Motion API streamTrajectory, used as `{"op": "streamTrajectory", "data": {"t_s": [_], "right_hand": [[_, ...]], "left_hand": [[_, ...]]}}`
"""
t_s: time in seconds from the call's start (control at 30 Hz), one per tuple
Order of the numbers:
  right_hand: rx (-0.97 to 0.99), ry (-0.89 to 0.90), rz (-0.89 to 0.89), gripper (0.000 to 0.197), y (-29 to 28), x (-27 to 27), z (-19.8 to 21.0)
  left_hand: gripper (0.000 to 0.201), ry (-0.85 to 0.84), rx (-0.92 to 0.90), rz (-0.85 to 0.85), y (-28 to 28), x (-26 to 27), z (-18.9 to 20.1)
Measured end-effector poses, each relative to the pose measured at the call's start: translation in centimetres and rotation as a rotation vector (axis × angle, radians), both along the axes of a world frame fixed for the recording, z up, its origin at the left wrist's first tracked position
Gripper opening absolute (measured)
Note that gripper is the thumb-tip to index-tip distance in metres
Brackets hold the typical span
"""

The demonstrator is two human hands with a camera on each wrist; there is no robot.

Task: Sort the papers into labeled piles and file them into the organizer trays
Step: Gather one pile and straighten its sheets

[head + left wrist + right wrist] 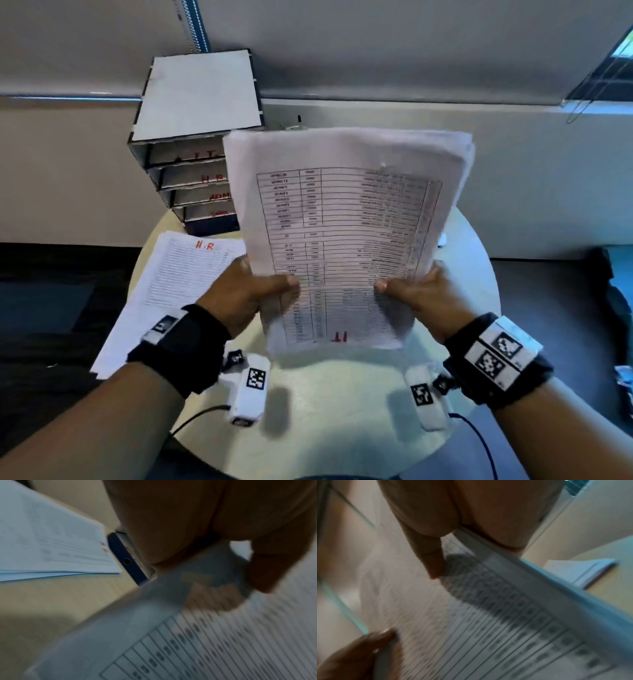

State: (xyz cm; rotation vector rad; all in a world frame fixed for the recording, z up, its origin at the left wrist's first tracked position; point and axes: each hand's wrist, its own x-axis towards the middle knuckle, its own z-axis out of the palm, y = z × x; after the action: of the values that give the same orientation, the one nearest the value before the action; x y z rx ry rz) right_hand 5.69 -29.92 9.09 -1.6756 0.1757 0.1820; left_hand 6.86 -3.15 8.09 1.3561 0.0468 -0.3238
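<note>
Both hands gripped one stack of papers (346, 233) above the round table (325, 394), thumbs on top: left hand (246, 294) at its left edge, right hand (421, 294) at its right, the fingers underneath hidden. The stack covered the right part of the organizer (195, 144), cutting off tray labels after "I.T.", "H.R.", "ADM"; the lowest was unreadable. Wrist views were blurred, table text illegible; only the right wrist cam showed another pile (580, 570) behind the stack, while the head cam showed the H.R. pile (178, 284) lying at left.
</note>
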Motion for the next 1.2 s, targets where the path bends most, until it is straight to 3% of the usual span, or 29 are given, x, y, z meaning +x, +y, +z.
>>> {"op": "streamTrajectory", "data": {"t_s": [0.13,0.23,0.37,0.47,0.63,0.8,0.87,1.0,1.1,1.2], "right_hand": [[0.006,-0.057,-0.166,0.017,0.9,-0.4,-0.4],[0.009,-0.117,-0.246,0.018,1.6,-1.5,-1.2],[-0.015,-0.110,-0.192,0.024,1.2,-2.6,-3.0],[0.028,-0.123,-0.156,0.029,1.1,-2.6,-3.3],[0.113,-0.172,-0.200,0.037,1.8,-1.7,-2.2],[0.094,-0.106,-0.155,0.047,1.4,-2.0,-3.7],[0.097,-0.051,-0.174,0.037,1.2,-2.1,-4.5],[0.123,0.001,-0.161,0.012,0.6,-1.4,-5.7],[0.039,0.053,-0.055,0.016,0.6,-0.6,-6.6],[-0.008,0.149,0.166,0.020,0.3,-0.3,-7.2]], "left_hand": [[0.027,-0.218,0.252,0.214,-2.6,-1.2,0.0],[0.024,-0.243,0.283,0.351,-3.4,-2.5,-1.4],[0.031,-0.229,0.332,0.305,-2.7,-3.3,-2.4],[0.037,-0.159,0.246,0.280,-3.0,-3.1,-2.5],[0.041,-0.213,0.154,0.296,-3.5,-2.0,-2.1],[0.040,-0.139,0.248,0.206,-2.7,-2.3,-3.4],[0.043,-0.133,0.308,0.143,-2.8,-2.5,-4.1],[0.027,-0.006,0.315,0.145,-2.4,-1.5,-4.5],[0.025,0.002,0.336,0.175,-1.3,-0.1,-3.2],[0.035,-0.040,0.253,0.197,0.8,1.1,-1.7]]}}
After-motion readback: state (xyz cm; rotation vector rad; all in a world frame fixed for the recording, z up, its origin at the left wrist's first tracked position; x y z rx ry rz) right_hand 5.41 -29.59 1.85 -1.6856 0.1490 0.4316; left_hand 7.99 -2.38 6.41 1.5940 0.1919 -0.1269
